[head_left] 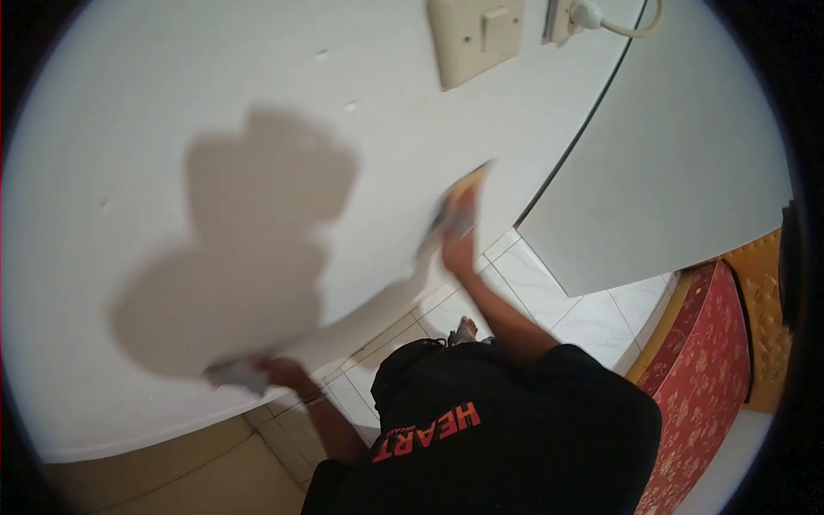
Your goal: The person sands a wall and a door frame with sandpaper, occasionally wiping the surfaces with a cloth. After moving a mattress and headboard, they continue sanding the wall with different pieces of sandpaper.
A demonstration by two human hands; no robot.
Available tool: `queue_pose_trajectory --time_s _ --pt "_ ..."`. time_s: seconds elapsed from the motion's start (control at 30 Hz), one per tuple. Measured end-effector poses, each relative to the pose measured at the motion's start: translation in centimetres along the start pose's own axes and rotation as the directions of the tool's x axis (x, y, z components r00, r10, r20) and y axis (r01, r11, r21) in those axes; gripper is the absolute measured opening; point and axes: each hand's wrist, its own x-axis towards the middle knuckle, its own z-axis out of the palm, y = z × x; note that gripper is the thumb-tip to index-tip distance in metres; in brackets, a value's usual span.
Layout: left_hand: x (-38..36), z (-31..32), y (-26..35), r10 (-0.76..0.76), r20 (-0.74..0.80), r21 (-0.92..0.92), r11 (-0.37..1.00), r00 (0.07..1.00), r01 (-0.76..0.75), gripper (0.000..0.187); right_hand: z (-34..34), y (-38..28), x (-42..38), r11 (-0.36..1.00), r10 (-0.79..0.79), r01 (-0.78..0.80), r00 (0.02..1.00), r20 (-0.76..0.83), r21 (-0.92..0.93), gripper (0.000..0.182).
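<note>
At the lower left, my left hand (281, 372) is closed on a crumpled grey cloth (237, 375), which lies close against the white wall (386, 146). Further right and higher, my right hand (461, 230) is smeared by motion. It grips a yellow-and-grey cloth (470, 181) right at the wall surface, and its fingers are partly hidden by blur; I cannot tell whether the yellow part is a separate piece. My head and arms cast a large shadow on the wall between the two hands.
A light switch (495, 33) and a socket with a white plug (587, 15) sit on the wall above. A pale grey panel (669, 146) stands at right, beside a red patterned mattress (699, 386). White floor tiles (524, 275) lie below, with my foot on them.
</note>
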Motion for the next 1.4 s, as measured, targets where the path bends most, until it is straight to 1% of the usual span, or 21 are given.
queue_pose_trajectory --time_s 0.03,0.07,0.13,0.27,0.37,0.4,0.47,0.53,0.57,0.63,0.77,0.8,0.87,0.9,1.0,1.03,1.1,1.13,1.2,1.3,1.4 --pt "2.4 -1.2 2.8 0.008 0.016 0.0 1.0 1.0 -0.008 0.047 -3.3 7.1 4.2 0.862 0.485 -0.503 0.852 0.199 0.054 0.045" --pt "5.7 -2.5 4.1 -0.136 -0.046 -0.064 0.989 0.99 0.133 0.054 -4.5 6.2 9.0 0.911 0.385 -0.348 0.91 -0.153 0.222 0.053" --pt "9.4 -3.6 4.0 -0.425 -0.142 -0.2 0.897 0.894 0.395 0.07 -7.6 6.5 15.7 0.78 0.53 -0.359 0.815 -0.236 0.513 0.053" --pt "4.0 1.8 12.2 -0.305 -0.263 -0.416 0.892 0.915 0.178 0.064 -1.9 -2.9 11.8 0.913 0.404 -0.369 0.882 -0.244 0.176 0.048" --pt "-1.3 4.8 9.0 -0.025 -0.183 0.078 0.996 0.983 0.04 0.061 1.4 -5.3 2.5 0.87 -0.483 0.484 0.875 0.035 -0.092 0.054" --pt "-1.0 4.2 8.5 -0.045 -0.187 0.09 0.994 0.981 0.063 0.06 1.2 -3.7 0.3 0.734 -0.607 0.667 0.729 0.317 -0.129 0.055" --pt "0.5 2.5 6.5 -0.081 -0.188 0.1 0.99 0.979 0.101 0.06 -0.2 1.4 1.1 0.717 -0.642 0.69 0.708 0.293 -0.095 0.056" --pt "1.8 -0.2 3.1 -0.134 -0.198 0.119 0.98 0.971 0.16 0.059 -1.3 6.4 4.4 0.994 -0.102 0.103 0.994 -0.038 0.022 0.057" --pt "5.3 -2.8 -1.4 -0.217 -0.181 -0.054 0.976 0.959 0.211 0.063 -3.6 11.9 6.4 0.923 0.384 -0.384 0.92 0.082 -0.024 0.043" --pt "8.7 -4.7 -1.2 -0.29 -0.151 -0.226 0.941 0.945 0.253 0.067 -5.5 7.1 14.1 0.893 0.399 -0.299 0.871 -0.287 0.336 0.045" --pt "7.6 -0.1 8.7 -0.3 -0.324 -0.298 0.933 0.898 0.204 0.069 -2.1 -1.0 12.6 0.894 0.399 -0.325 0.889 -0.223 0.308 0.047" --pt "5.6 0.7 6.7 -0.057 -0.228 -0.21 0.978 0.972 0.008 0.069 0.9 -3.5 8.5 0.902 0.416 -0.375 0.888 -0.199 0.213 0.052" --pt "0.5 3.1 9.8 -0.376 -0.198 -0.225 0.916 0.905 0.331 0.062 2.7 -7.5 1.8 0.952 -0.284 0.283 0.959 0.006 -0.114 0.062" --pt "-0.4 3.4 7.3 -0.38 -0.212 -0.229 0.915 0.901 0.332 0.062 2.2 -7.3 -0.8 0.788 -0.552 0.603 0.781 0.293 -0.121 0.067" --pt "-0.7 1.2 1.1 0.191 -0.157 -0.12 0.97 0.969 -0.211 0.055 1.7 0.0 -2.9 0.688 -0.582 0.683 0.722 0.375 -0.247 0.067" --pt "1.4 -1.4 2.2 0.107 -0.087 0.01 0.994 0.99 -0.107 0.057 1.5 -0.5 -1.7 0.995 -0.095 0.093 0.993 0.065 0.04 0.061" --pt "6.6 -5.4 -0.1 -0.02 -0.158 -0.005 1.0 0.987 0.019 0.06 -2.2 0.9 4.1 0.919 0.367 -0.369 0.929 0.038 0.137 0.042" --pt "9.2 -7.1 -0.2 -0.359 -0.176 -0.044 0.933 0.917 0.357 0.064 -2.9 1.8 6.7 0.955 0.267 -0.238 0.951 -0.158 0.178 0.041" --pt "11.4 -7.2 1.1 -0.318 -0.333 -0.112 0.948 0.888 0.298 0.065 -3.2 -0.9 9.9 0.816 0.374 -0.185 0.891 -0.256 0.548 0.038" --pt "10.4 -5.0 -1.2 -0.271 -0.346 -0.172 0.96 0.899 0.223 0.061 2.4 -5.3 5.0 0.963 0.216 -0.143 0.916 -0.338 0.228 0.043" --pt "4.3 -1.4 -4.0 -0.14 -0.18 -0.366 0.928 0.974 0.066 0.067 6.4 -13.2 -5.8 0.973 -0.232 0.232 0.973 -0.003 0.009 0.066"
